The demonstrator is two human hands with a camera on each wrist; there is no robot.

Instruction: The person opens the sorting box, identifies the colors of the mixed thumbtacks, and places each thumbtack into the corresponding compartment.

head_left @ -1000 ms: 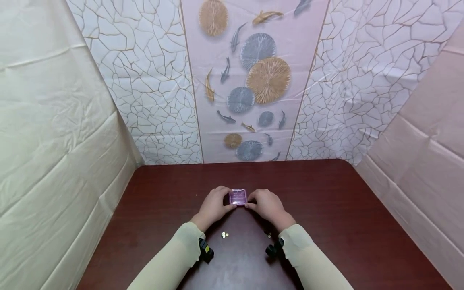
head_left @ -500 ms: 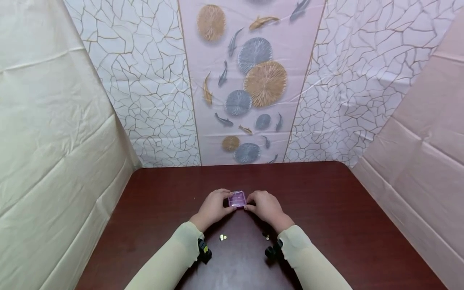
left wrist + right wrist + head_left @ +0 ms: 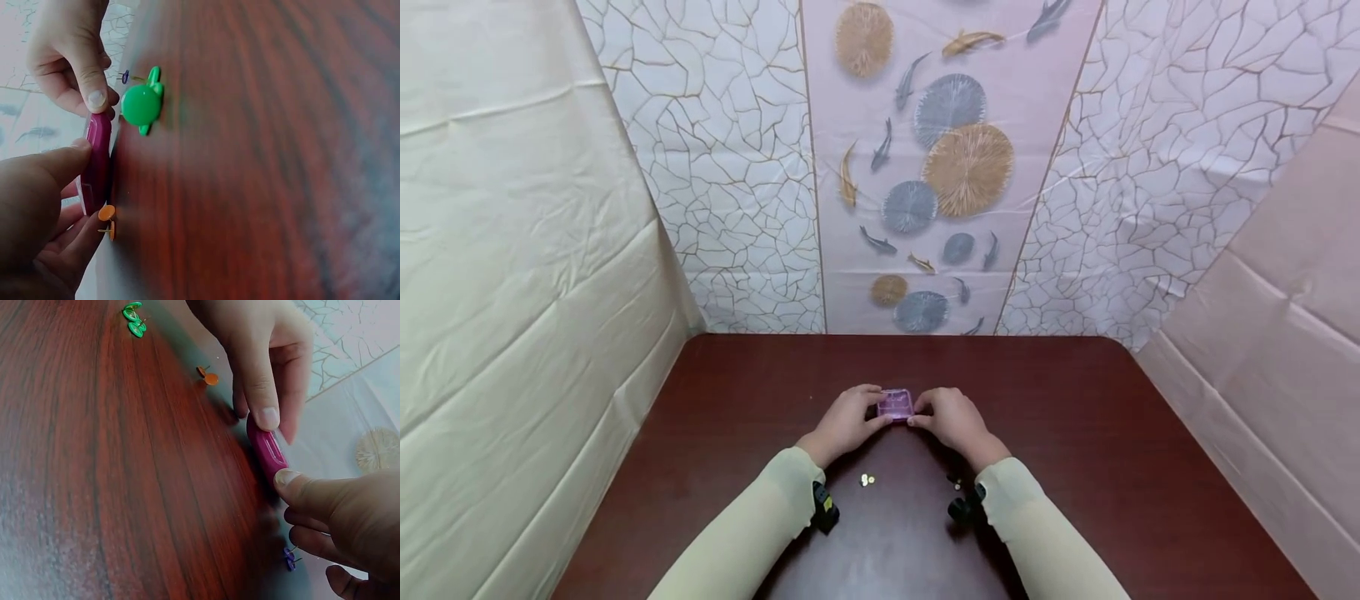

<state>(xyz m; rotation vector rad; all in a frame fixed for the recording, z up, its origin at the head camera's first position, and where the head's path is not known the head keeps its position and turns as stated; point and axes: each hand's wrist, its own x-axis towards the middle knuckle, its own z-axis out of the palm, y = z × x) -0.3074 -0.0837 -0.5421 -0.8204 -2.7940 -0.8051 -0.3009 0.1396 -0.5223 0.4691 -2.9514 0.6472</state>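
Observation:
Between my two hands is a small magenta box (image 3: 896, 405) with a see-through top, near the far part of the table. My left hand (image 3: 847, 422) grips its left side, thumb at the front edge and fingers behind. At the right side my right hand (image 3: 953, 423) pinches it between thumb and fingers. In the left wrist view, green thumbtacks (image 3: 140, 105) lie on the table beside the box, with orange thumbtacks (image 3: 107, 214) close to the left fingers. Purple thumbtacks (image 3: 290, 559) show near my right fingers in the right wrist view.
The dark red wooden table (image 3: 760, 367) runs back to a patterned cloth (image 3: 910, 275). Pale cloth walls (image 3: 535, 300) rise on both sides. Small tacks (image 3: 867, 480) lie nearer me, between my forearms. A black camera (image 3: 825, 507) is strapped to each wrist.
The head view has shifted slightly. Both hands keep their hold on the box in nearly the same spot.

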